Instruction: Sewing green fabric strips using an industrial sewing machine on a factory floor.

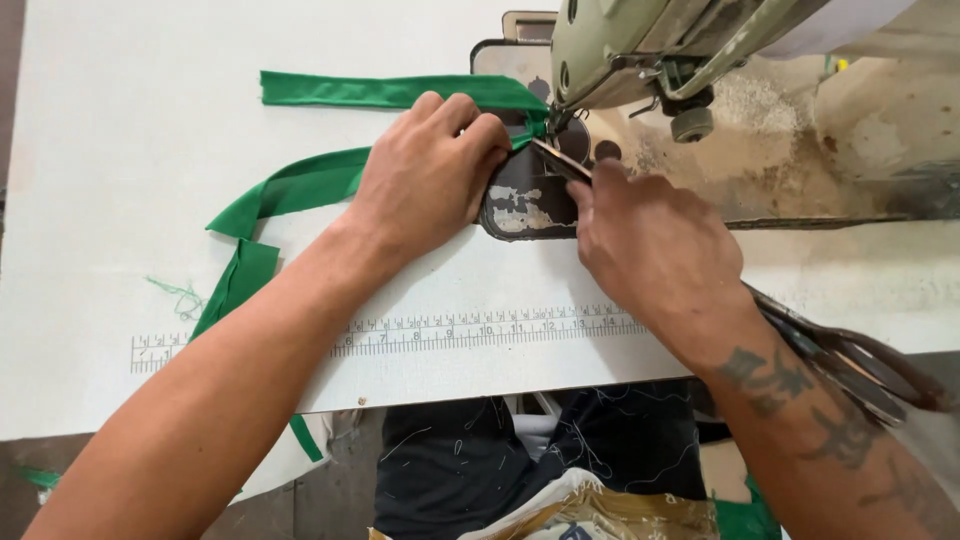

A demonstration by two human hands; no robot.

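The green fabric strip (330, 180) lies on the white table (120, 150) in the left half of the frame, its long axis running from the lower left up to the needle area of the sewing machine (640, 40) at upper centre. One end doubles back as a second band toward the upper left; the other trails off the table's near edge.

The left hand (430, 175) rests on the strip just left of the needle, fingers curled together and pressing the cloth down at its tip. It is the nearer hand to the strip. The right hand (655, 245) sits just to the right, closed around a pair of scissors (850, 360) whose handles stick out behind the wrist toward the lower right. The blade tips point up and left, meeting the strip's end right under the machine head; whether they already bite the cloth I cannot tell.

The worn metal plate (520, 200) lies between the 2 hands. A printed ruler (480, 330) runs along the table below them. Loose green threads (180, 295) lie at left. The machine head overhangs the cutting spot from above.
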